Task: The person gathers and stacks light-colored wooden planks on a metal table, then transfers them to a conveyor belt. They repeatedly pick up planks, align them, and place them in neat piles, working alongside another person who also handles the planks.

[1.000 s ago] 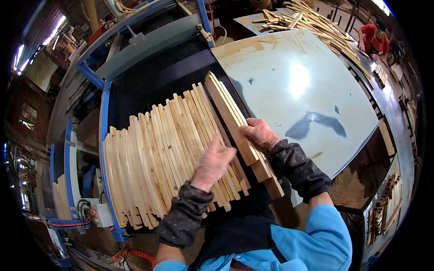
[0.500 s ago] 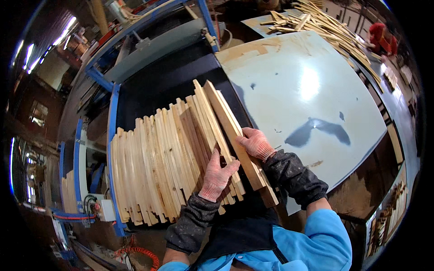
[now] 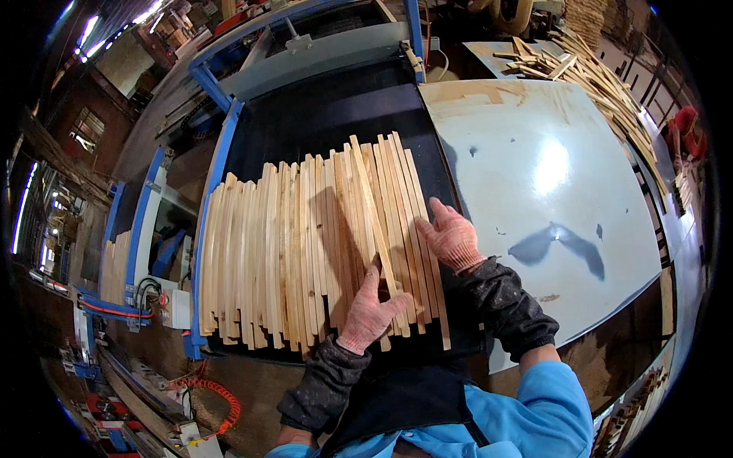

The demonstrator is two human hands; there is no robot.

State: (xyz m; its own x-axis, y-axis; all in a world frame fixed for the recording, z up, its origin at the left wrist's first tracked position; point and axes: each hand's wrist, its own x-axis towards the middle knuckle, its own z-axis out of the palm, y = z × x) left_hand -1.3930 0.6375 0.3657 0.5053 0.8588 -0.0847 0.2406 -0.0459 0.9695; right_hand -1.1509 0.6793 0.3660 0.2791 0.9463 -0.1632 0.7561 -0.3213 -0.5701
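A row of pale wooden strips (image 3: pixel 292 252) lies side by side on a dark bed (image 3: pixel 321 126), their ends uneven. One strip (image 3: pixel 372 210) lies slantwise on top of the others. Its near end falls between the thumb and forefinger of my left hand (image 3: pixel 369 314), which rests low on the row with those fingers apart. My right hand (image 3: pixel 452 238) is at the row's right edge, fingers extended and against or just beside the outermost strip (image 3: pixel 429 252). Nothing shows in its grasp. Both hands wear pinkish knit gloves, and dark sleeves cover the forearms.
A pale sheet-topped table (image 3: pixel 496 168) with dark stains adjoins on the right. Behind it lies a heap of loose strips (image 3: pixel 611 99). A blue metal frame (image 3: pixel 217 206) borders the bed on the left. A person in red (image 3: pixel 686 137) is at the far right.
The strips my right hand gripped, tilted up at the row's right edge, now lie down with the row, and that hand has opened. My left hand keeps nearly the same pose. The view has shifted.
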